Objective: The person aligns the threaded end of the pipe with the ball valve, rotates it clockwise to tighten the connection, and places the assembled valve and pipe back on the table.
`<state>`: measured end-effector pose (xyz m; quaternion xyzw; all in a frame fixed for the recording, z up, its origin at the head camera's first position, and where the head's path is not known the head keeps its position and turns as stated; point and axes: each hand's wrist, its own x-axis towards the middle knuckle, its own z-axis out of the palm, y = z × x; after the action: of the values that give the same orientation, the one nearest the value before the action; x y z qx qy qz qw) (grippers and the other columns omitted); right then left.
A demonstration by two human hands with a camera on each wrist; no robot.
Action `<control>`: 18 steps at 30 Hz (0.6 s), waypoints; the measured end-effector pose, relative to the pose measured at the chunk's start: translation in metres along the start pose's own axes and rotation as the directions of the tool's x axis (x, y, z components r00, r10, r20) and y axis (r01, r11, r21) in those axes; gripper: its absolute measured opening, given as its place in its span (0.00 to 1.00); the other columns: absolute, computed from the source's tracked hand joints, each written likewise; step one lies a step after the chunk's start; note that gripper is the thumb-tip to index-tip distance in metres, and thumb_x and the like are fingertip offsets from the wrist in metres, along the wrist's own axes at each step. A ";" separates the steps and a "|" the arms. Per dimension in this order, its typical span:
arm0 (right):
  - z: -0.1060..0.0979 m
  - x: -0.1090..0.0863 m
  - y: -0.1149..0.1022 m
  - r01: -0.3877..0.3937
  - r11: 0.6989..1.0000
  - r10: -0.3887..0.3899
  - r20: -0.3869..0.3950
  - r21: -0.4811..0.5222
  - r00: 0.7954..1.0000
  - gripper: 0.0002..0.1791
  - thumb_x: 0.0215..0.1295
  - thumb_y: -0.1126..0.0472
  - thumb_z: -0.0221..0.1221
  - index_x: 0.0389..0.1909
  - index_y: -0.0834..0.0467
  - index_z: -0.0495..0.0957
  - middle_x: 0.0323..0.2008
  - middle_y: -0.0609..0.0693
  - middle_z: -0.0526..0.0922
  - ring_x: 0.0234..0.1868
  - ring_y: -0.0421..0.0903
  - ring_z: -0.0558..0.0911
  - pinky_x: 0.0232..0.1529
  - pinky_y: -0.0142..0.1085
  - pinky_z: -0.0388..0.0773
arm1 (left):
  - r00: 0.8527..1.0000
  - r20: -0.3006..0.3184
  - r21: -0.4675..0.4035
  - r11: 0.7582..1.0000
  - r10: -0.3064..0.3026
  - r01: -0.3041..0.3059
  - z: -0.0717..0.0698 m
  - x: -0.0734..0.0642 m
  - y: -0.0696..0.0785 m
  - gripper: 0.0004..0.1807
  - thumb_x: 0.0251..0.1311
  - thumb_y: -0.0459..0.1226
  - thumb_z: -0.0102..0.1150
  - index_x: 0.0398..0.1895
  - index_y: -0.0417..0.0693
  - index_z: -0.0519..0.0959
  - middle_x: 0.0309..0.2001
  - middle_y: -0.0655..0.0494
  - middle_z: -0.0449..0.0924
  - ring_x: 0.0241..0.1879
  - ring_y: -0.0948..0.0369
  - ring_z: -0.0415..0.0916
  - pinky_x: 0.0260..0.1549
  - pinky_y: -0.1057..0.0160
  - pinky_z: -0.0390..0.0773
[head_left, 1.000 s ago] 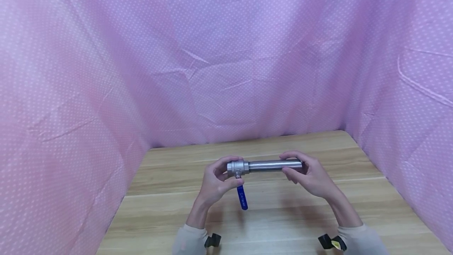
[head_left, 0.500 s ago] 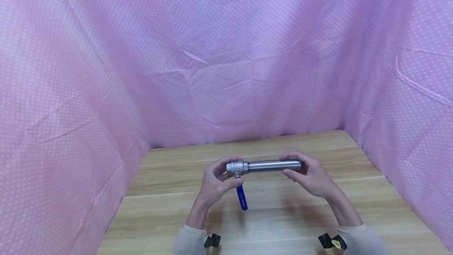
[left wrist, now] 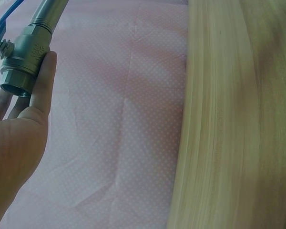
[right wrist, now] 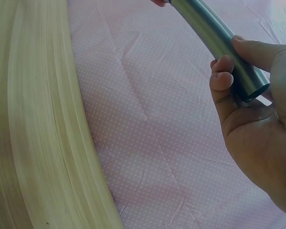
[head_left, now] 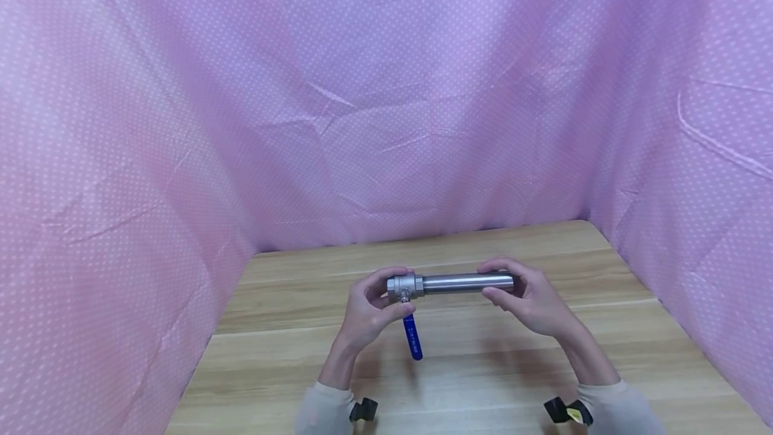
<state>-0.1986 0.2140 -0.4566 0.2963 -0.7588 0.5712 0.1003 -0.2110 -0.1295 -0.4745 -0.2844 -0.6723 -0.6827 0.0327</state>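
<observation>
Holding a ball valve (head_left: pixel 406 285) and a steel pipe (head_left: pixel 468 282) in line between two hands

Head view: the pair is held above the wooden table (head_left: pixel 284 348), its shared long axis running almost straight from side to side across the person's front. The valve is at the left end, directly in the left hand (head_left: pixel 370 311); the pipe's far end lies in the right hand (head_left: pixel 531 301). Each hand is thus nearest its own part. A blue lever (head_left: pixel 413 340) slants from the valve toward the person, square-ish to that axis, with the left thumb touching near its base.

Left wrist view: the left hand grips the valve, one finger laid along the body and others behind it. The valve's hollow end faces the palm; thread rings (left wrist: pixel 42 25) show where the pipe meets it. How tight the joint is, I cannot tell.

Right wrist view: the right hand grasps the pipe near its hollow rim, thumb on one side, curled fingers on the other. The pink dotted cloth (right wrist: pixel 143 143) lies behind.
</observation>
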 end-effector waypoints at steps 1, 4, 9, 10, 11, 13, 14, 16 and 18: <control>0.000 0.000 0.000 0.002 1.000 -0.002 0.001 -0.001 1.000 0.19 0.73 0.75 0.69 0.62 0.63 0.83 0.45 0.52 0.86 0.30 0.36 0.82 0.23 0.32 0.82 | 1.000 0.000 0.000 1.000 -0.002 0.002 0.000 0.000 0.000 0.31 0.60 0.25 0.79 0.68 0.36 0.83 0.68 0.30 0.83 0.60 0.62 0.86 0.63 0.60 0.93; 0.000 0.000 0.000 0.012 1.000 -0.012 0.008 0.001 1.000 0.18 0.75 0.76 0.67 0.62 0.65 0.82 0.38 0.52 0.85 0.29 0.36 0.82 0.22 0.32 0.81 | 1.000 -0.001 0.002 1.000 -0.008 0.008 0.000 0.000 0.000 0.31 0.60 0.26 0.79 0.68 0.37 0.83 0.68 0.30 0.84 0.59 0.62 0.86 0.63 0.60 0.93; 0.000 0.001 0.000 0.010 1.000 -0.011 0.025 0.018 1.000 0.15 0.78 0.75 0.63 0.62 0.64 0.83 0.29 0.53 0.83 0.26 0.39 0.81 0.20 0.34 0.81 | 1.000 -0.001 0.003 1.000 -0.011 0.011 0.001 0.000 0.001 0.31 0.60 0.26 0.79 0.68 0.37 0.83 0.68 0.31 0.83 0.59 0.62 0.86 0.62 0.60 0.93; 0.000 0.001 0.000 0.007 1.000 -0.007 0.028 0.023 1.000 0.15 0.80 0.75 0.62 0.62 0.63 0.83 0.28 0.54 0.83 0.25 0.41 0.80 0.20 0.34 0.80 | 1.000 -0.001 0.003 1.000 -0.012 0.012 0.001 0.000 0.001 0.31 0.60 0.26 0.79 0.68 0.37 0.83 0.68 0.31 0.84 0.59 0.62 0.86 0.62 0.60 0.93; 0.000 0.001 0.000 0.004 1.000 -0.005 0.031 0.026 1.000 0.15 0.81 0.75 0.61 0.62 0.63 0.83 0.27 0.54 0.82 0.24 0.42 0.80 0.19 0.34 0.80 | 1.000 -0.001 0.004 1.000 -0.013 0.013 0.001 0.000 0.002 0.30 0.60 0.26 0.79 0.68 0.37 0.83 0.68 0.31 0.84 0.59 0.62 0.85 0.62 0.60 0.93; 0.000 0.002 0.000 -0.010 0.999 0.009 0.033 0.032 0.999 0.14 0.82 0.74 0.60 0.62 0.61 0.83 0.26 0.55 0.83 0.23 0.43 0.80 0.18 0.34 0.80 | 1.000 -0.002 0.004 1.000 -0.016 0.016 0.001 0.000 0.002 0.30 0.61 0.26 0.79 0.68 0.38 0.83 0.68 0.31 0.84 0.59 0.62 0.85 0.62 0.60 0.93; 0.000 0.002 0.001 -0.015 0.999 0.013 0.035 0.033 0.999 0.14 0.82 0.73 0.60 0.62 0.61 0.83 0.26 0.55 0.83 0.23 0.44 0.80 0.18 0.33 0.80 | 1.000 -0.003 0.006 1.000 -0.018 0.018 0.002 0.000 0.003 0.30 0.61 0.26 0.79 0.68 0.38 0.83 0.68 0.31 0.84 0.59 0.62 0.85 0.62 0.60 0.93; 0.001 0.002 0.001 -0.023 0.999 0.021 0.036 0.033 0.999 0.14 0.82 0.73 0.61 0.62 0.61 0.83 0.26 0.55 0.83 0.23 0.43 0.80 0.18 0.33 0.80 | 1.000 -0.003 0.007 1.000 -0.022 0.022 0.002 -0.001 0.003 0.31 0.61 0.26 0.79 0.68 0.38 0.83 0.68 0.31 0.83 0.59 0.62 0.85 0.63 0.60 0.93; 0.001 0.001 0.001 -0.035 0.999 0.034 0.038 0.029 0.999 0.15 0.80 0.73 0.63 0.63 0.61 0.83 0.27 0.54 0.84 0.24 0.41 0.81 0.19 0.33 0.80 | 1.000 -0.004 0.007 1.000 -0.027 0.027 0.002 -0.001 0.004 0.31 0.60 0.26 0.79 0.68 0.39 0.83 0.68 0.32 0.83 0.60 0.62 0.85 0.63 0.60 0.93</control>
<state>-0.1999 0.2132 -0.4575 0.2953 -0.7570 0.5784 0.0720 -0.2078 -0.1283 -0.4717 -0.2738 -0.6785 -0.6812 0.0259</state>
